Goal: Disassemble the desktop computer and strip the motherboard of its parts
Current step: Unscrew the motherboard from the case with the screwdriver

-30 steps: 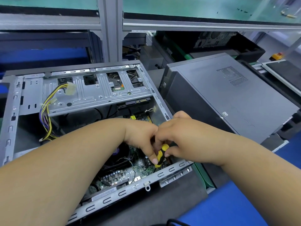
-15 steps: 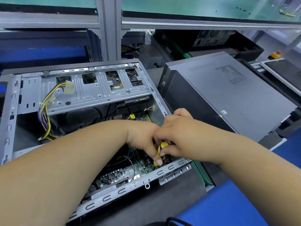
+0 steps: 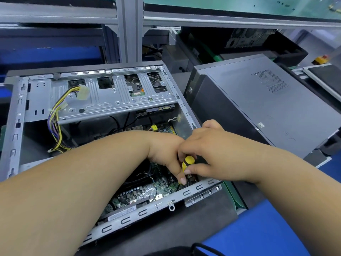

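An open desktop case [image 3: 16,115] lies on its side with the green motherboard [image 3: 147,191] showing at its bottom. Both hands reach into the case's lower right corner. My right hand [image 3: 204,154] grips a yellow and black screwdriver [image 3: 187,162] that points down at the board. My left hand [image 3: 166,154] sits right against it, one finger reaching down beside the tool's shaft to the board. The screwdriver's tip is hidden. A metal drive cage [image 3: 110,100] spans the case's upper part, with a bundle of yellow and purple power cables [image 3: 55,117] hanging at its left.
A closed grey computer tower [image 3: 258,108] lies just right of the open case. A grey aluminium frame post [image 3: 129,30] rises behind. Black bins with more hardware [image 3: 245,37] stand at the back right. A blue surface [image 3: 258,228] runs along the near right.
Both hands stay in the same corner of the case. The screwdriver handle has shifted slightly in my right hand's grip, as if turned.
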